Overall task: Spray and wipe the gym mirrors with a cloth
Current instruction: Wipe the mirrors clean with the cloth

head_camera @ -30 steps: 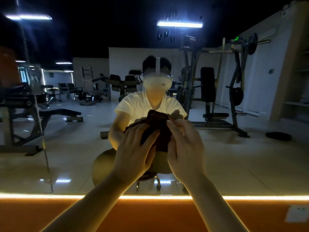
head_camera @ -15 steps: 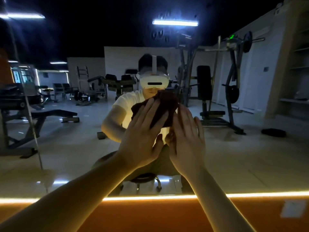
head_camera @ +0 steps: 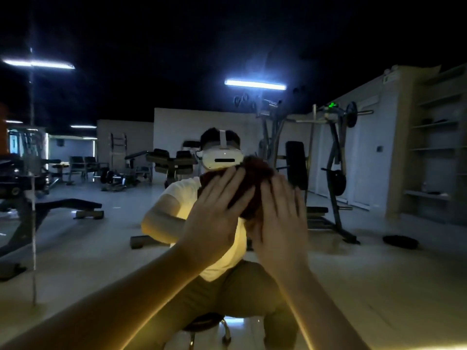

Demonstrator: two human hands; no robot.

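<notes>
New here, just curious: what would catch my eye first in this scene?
Dead centre, the left hand and right hand press a dark red cloth flat against the mirror. Behind them it reflects the person, seated on a stool, under a bright ceiling light at upper centre.

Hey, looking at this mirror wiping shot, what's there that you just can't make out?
- Cloth: head view, mostly covered by the left hand and the right hand; only its dark red top shows.
- Right hand's outline: head view, smeared by motion blur.
- Streaks or wet spray on the mirror: head view, too dim to tell.
- Items on the shelves: head view, too small and dark.
</notes>
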